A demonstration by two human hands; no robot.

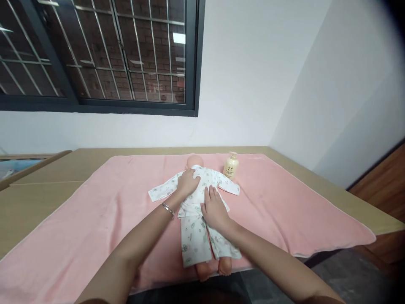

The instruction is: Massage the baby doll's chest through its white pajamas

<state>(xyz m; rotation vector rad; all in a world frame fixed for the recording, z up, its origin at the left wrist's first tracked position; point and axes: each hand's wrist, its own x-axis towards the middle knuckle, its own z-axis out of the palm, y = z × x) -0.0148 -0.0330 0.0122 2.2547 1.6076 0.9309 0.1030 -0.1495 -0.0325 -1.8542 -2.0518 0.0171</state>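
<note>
Left hand (187,182) flat on doll (199,202)

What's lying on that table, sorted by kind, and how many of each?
Baby doll: 1
Pink blanket: 1
Pump bottle: 1
Hands on the doll: 2, left hand and right hand
Total: 5
</note>
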